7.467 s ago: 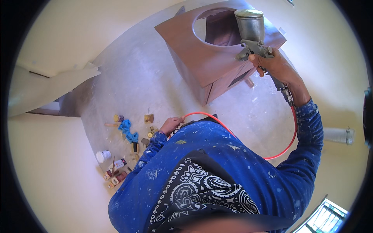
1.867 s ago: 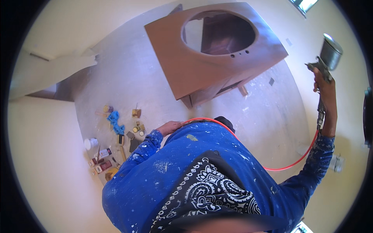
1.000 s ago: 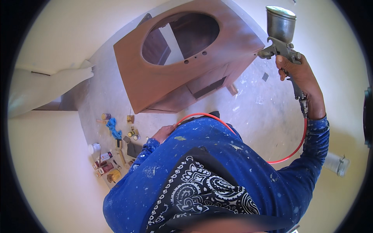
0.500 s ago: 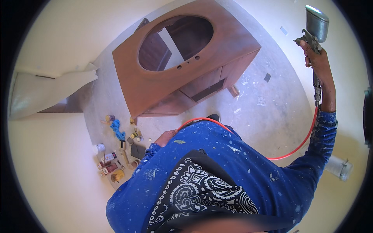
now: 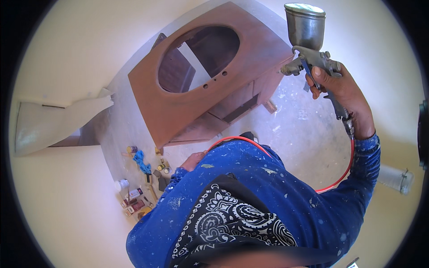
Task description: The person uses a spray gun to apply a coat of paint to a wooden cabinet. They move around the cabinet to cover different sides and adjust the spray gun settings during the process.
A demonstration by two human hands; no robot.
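My right hand (image 5: 346,91) is wrapped round the handle of a metal spray gun (image 5: 310,58), the thumb high on its back and fingers at the trigger. A silver cup sits upright on top, and the nozzle points left, by the right corner of a brown vanity cabinet (image 5: 187,105). This cabinet has a large oval cutout and small round holes in its top. From the gun's handle a red air hose (image 5: 241,137) runs down and reappears across my waist. There my left hand (image 5: 194,161) is closed at the hose's visible end; its fingers are partly hidden.
Small cans, boxes and a blue crumpled glove or cloth (image 5: 142,161) lie on the floor at left. Pale sheeting (image 5: 58,125) hangs by the left wall. A clear cylindrical container (image 5: 395,178) is at the right. A wood block (image 5: 270,106) is at the cabinet's base.
My right hand has brought the spray gun leftward, closer to the cabinet's right corner, and the gun has turned so its nozzle shows. My left hand stays at my waist. The view has shifted slightly.
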